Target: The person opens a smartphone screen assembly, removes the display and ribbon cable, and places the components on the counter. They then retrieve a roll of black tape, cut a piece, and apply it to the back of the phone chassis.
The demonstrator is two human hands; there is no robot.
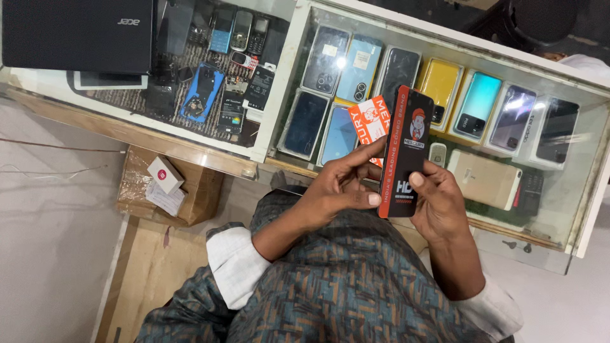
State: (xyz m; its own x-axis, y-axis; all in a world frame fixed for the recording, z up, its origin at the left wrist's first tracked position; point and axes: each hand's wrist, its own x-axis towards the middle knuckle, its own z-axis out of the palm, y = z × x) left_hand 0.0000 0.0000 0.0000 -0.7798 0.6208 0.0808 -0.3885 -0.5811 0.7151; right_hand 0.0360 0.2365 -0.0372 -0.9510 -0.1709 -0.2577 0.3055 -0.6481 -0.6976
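Note:
My right hand (438, 203) holds a slim black package (405, 149) with an orange edge and a small cartoon figure, thumb pressed on its front. My left hand (340, 187) grips the same package's left edge with its thumb low on the side, and its fingers reach behind toward an orange and white card (367, 121) sticking out at the back. Both hands hover over a glass display counter (279, 95), above my patterned clothing.
Under the glass lie rows of smartphones (478, 101) and, to the left, older keypad phones (241, 30). A closed black laptop (76, 35) rests on the counter's left end. A gold phone (486, 179) lies on the glass. A cardboard box (171, 187) with a small white box sits on the floor.

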